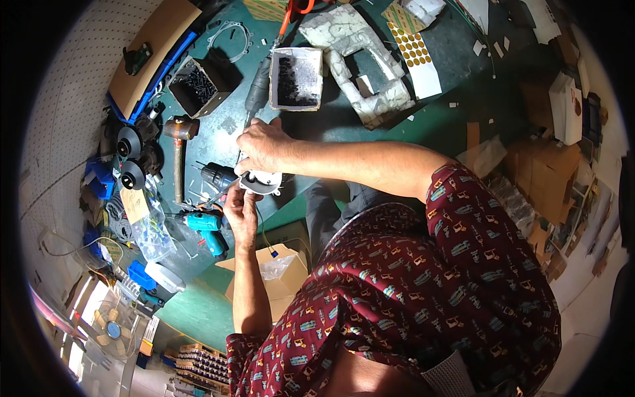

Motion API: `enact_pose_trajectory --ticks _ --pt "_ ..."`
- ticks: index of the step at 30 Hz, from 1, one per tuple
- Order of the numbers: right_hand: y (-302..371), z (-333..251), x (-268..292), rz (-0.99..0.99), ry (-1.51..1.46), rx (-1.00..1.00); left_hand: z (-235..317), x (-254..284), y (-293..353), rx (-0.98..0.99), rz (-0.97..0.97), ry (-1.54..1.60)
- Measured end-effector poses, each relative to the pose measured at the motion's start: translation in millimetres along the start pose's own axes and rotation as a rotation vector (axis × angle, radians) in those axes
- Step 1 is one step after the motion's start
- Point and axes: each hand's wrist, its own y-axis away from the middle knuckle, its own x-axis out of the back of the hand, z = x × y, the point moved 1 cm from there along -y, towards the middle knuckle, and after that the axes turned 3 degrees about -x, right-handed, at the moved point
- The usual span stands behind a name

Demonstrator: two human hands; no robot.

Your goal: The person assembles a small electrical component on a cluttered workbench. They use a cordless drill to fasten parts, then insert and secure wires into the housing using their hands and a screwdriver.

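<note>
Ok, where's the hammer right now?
In the head view, the hammer lies left on the green bench, below the box of small dark parts, above the teal drill and left of the black drill.

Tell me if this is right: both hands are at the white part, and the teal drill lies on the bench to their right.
The side is wrong: the head view shows the teal drill on the bench to the left of the left hand and right hand, which are indeed at the white part.

Bright centre, black fisheye rim
</note>
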Motion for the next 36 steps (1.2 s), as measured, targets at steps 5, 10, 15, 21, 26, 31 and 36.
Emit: enact_pose_trajectory --ticks 5,10,15,21,26,31,36 --pt "4 0 -4 0.025 0.005 0.011 -4 -3 3 0.011 0.052 -0.005" --pt "9 -3 1 -0.015 0.013 0.001 -2 -5 4 0.008 0.098 -0.174" --pt "10 -4 4 -0.023 0.005 -0.008 9 -11 2 0.077 0.099 -0.129" --pt "12 -7 3 -0.014 0.040 0.028 21 -10 4 0.134 0.056 -0.144" --pt "9 -6 0 -0.025 0.044 0.043 4 -8 10 0.065 0.070 -0.134" --pt "10 -7 0 -0.076 0.088 0.035 4 -8 10 0.128 0.091 -0.190" --pt "12 -7 -2 -0.040 0.066 0.035 3 -13 5 0.039 0.097 -0.292"
